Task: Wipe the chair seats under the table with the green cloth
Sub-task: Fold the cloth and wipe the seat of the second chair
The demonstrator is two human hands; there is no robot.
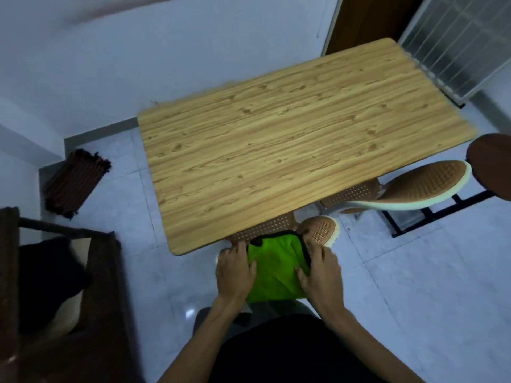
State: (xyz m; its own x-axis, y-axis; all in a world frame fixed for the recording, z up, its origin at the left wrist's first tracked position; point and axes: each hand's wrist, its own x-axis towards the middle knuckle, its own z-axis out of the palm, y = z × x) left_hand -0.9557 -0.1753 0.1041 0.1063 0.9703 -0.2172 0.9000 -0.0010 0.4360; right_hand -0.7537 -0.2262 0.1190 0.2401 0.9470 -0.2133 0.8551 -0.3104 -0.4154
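A bright green cloth [276, 268] with a dark trim lies spread over the back of a brown perforated chair [318, 229] tucked under the near edge of the wooden table [276, 139]. My left hand [235, 272] grips the cloth's left side. My right hand [322, 272] grips its right side. The chair's seat is mostly hidden under the tabletop, and only a strip of brown mesh shows beside the cloth. A second brown chair [423, 183] with a pale rim stands at the table's right, partly under it.
A dark brown round stool [492, 164] stands at the far right. A striped dark mat [74, 183] lies on the tiled floor at left. A dark wooden bench or sofa [55, 299] fills the lower left. A white grille [456, 42] leans at the upper right.
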